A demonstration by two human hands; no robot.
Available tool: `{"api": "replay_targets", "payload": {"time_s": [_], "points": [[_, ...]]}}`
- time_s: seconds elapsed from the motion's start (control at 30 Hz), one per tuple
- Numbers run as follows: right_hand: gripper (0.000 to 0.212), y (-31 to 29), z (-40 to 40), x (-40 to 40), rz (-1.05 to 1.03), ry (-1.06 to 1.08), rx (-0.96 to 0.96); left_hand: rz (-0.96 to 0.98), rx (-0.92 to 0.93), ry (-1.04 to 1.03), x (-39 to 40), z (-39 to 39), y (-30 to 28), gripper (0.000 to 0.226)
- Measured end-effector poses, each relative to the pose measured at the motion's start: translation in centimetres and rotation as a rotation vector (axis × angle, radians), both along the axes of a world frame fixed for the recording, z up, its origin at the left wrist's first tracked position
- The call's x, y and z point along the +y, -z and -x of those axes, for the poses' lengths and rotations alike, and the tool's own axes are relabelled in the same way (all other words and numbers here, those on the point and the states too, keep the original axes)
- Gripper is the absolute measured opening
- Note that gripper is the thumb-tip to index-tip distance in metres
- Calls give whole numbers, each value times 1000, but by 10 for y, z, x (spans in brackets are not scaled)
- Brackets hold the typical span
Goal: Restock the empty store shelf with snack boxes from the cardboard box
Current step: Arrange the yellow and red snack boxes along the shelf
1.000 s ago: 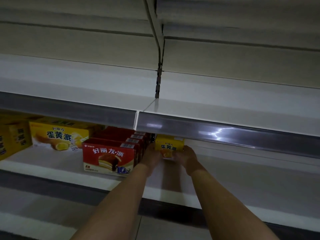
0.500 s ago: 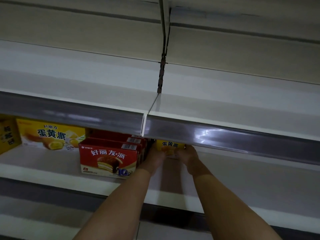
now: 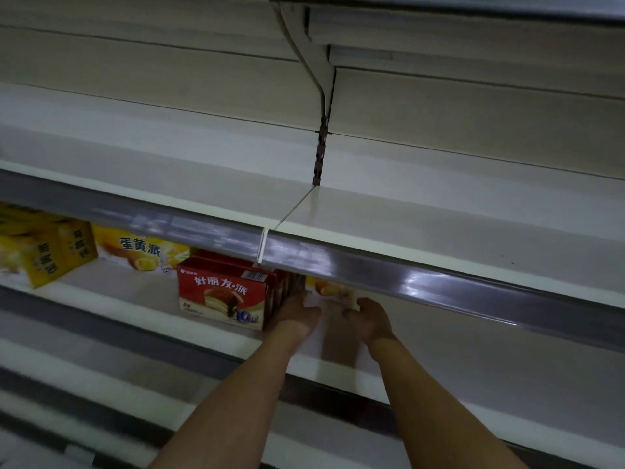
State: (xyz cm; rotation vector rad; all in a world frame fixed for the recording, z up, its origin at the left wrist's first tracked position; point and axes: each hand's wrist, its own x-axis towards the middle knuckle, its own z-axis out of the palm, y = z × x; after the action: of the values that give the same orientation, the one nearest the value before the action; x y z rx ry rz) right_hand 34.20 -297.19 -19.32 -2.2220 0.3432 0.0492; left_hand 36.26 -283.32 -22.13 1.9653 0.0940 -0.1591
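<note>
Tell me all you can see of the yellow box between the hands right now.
The yellow snack box stands upright on the lower shelf, right beside the row of red boxes. Only its lower front shows, printed with a golden cake; the price rail above hides its top. It looks like glossy card. The left hand and right hand flank it; contact is too blurred to tell.

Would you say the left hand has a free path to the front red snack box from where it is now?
Probably yes. The left hand lies just right of the red box row, and the front red box stands at the shelf edge with nothing in front of it.
</note>
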Motion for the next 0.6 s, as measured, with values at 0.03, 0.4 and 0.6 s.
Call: {"api": "replay_targets", "payload": {"time_s": [0.03, 0.4, 0.6], "points": [[40, -2, 7, -2, 18, -33, 14, -7, -29, -14, 0, 9, -1, 66], [53, -4, 81, 33, -76, -339, -11, 47, -106, -429, 31, 136, -20, 40], [52, -7, 132, 91, -109, -537, -27, 61, -120, -627, 83, 215, -8, 34]]}}
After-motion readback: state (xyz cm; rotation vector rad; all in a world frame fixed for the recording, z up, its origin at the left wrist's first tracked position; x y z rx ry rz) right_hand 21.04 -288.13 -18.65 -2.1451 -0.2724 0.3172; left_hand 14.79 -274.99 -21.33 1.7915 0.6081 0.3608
